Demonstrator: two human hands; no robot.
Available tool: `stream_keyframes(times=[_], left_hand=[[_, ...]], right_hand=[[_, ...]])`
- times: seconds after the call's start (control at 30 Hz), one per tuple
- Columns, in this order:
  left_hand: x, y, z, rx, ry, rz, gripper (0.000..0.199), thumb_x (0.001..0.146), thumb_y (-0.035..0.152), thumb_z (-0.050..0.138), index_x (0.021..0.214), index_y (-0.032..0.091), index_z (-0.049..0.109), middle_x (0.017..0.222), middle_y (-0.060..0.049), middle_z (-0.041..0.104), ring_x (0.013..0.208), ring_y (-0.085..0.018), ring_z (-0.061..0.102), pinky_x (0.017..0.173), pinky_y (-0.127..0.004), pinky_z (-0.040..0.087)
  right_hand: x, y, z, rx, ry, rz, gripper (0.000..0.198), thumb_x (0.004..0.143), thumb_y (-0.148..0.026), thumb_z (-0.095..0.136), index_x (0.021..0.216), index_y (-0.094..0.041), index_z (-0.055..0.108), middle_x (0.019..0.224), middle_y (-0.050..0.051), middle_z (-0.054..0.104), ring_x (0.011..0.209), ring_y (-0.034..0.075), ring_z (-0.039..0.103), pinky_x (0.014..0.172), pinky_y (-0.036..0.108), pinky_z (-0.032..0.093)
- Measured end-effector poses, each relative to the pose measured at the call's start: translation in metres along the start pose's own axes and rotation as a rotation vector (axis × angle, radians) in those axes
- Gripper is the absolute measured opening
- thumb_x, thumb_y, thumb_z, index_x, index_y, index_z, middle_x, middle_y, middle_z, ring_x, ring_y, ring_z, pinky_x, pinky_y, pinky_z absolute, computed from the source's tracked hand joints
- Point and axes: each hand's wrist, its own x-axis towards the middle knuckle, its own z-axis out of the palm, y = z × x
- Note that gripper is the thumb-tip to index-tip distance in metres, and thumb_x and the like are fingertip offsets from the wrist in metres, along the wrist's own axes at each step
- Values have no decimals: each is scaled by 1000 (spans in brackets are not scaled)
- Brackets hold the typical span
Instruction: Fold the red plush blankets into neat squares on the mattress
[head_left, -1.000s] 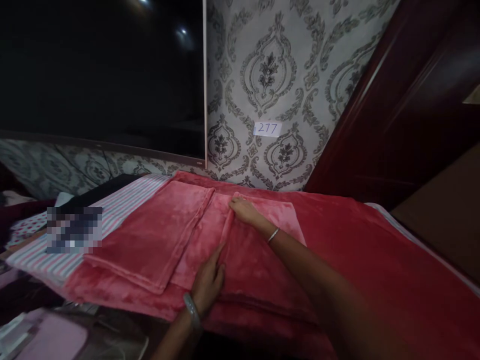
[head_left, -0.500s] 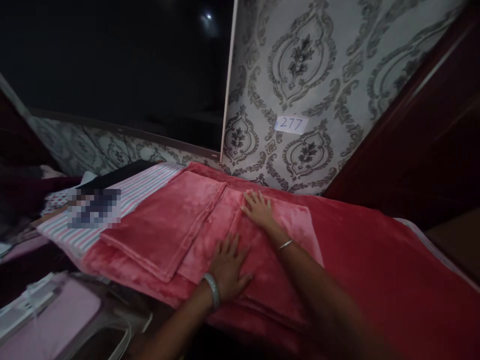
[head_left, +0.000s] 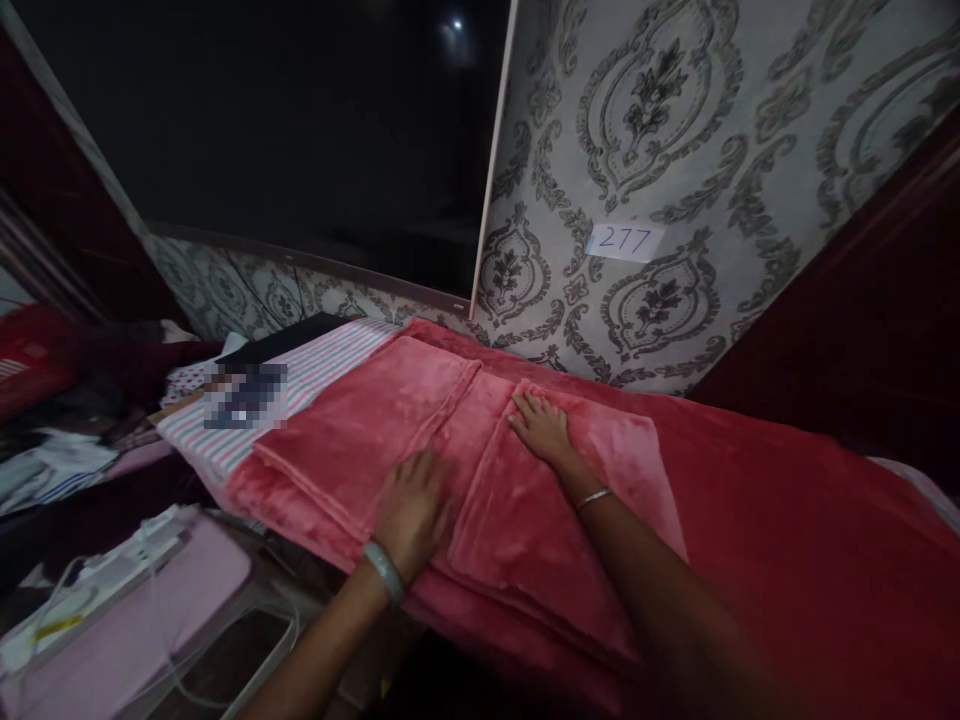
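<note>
A plush pink-red blanket [head_left: 555, 510] lies with two of its side panels folded inward, their edges close together near the middle. My right hand [head_left: 541, 428] rests on the right panel close to its inner edge. Its fingers are spread over the cloth. A thin bracelet [head_left: 594, 498] circles that wrist. My left hand [head_left: 412, 510], with a pale bangle [head_left: 384, 572] on the wrist, is over the left panel [head_left: 360, 420] near its inner edge. Motion blurs its fingers, and I cannot tell whether they grip cloth.
Under the blanket is a surface with a striped cloth [head_left: 330, 350] at its left end, bearing a blurred-out item [head_left: 246, 397]. A large dark screen [head_left: 300, 130] hangs behind. A power strip [head_left: 97, 590] lies on a pink surface [head_left: 202, 570] at lower left. A paper marked 277 [head_left: 626, 241] is on the wall.
My left hand has moved left from the blanket's middle onto the left panel. My right hand stays near the right panel's edge. The camera view has shifted left.
</note>
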Motion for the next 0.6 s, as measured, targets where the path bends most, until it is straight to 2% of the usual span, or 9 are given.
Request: stream_keyframes(times=[0.1,0.2,0.3,0.4,0.5,0.6], left_hand=[[-10,-27,-15,178,2,-151,46,92,20,55,137,15,62,138,-20,60,127,-37,54,101,-53,48],[-15,-45,-17,237,-36,-165,45,89,11,54,133,13,62,134,-19,60,122,-33,57,99,-47,49],[-15,-52,-13,249,-69,-140,46,86,1,48,128,12,62,129,-17,61,117,-28,59,99,-42,48],[-11,-56,-13,273,-101,-133,43,87,-2,44,122,13,64,123,-15,63,111,-25,61,97,-38,48],[-5,-59,-15,290,-118,-124,29,91,3,45,105,14,68,108,-13,65,100,-26,63,89,-38,49],[0,-61,-18,285,-64,-100,21,92,9,47,87,16,67,91,-11,65,91,-26,63,84,-38,49]], right_hand=[[8,-16,-8,45,80,-19,53,105,-36,40,155,-21,46,166,13,36,152,32,32,120,57,30],[20,-45,-12,83,76,-234,53,101,-20,41,153,-18,49,164,14,40,148,27,38,121,47,31],[30,-75,-10,90,13,-393,58,100,-12,34,155,-23,48,166,9,37,143,24,45,117,43,38],[39,-92,-5,74,-8,-411,57,103,-14,28,157,-24,45,167,7,36,142,25,48,116,39,39],[47,-97,-1,68,-4,-416,53,105,-17,28,154,-21,49,164,8,41,142,25,49,116,36,38],[56,-98,-3,62,3,-436,50,105,-15,31,147,-21,57,159,6,50,140,20,50,116,31,36]])
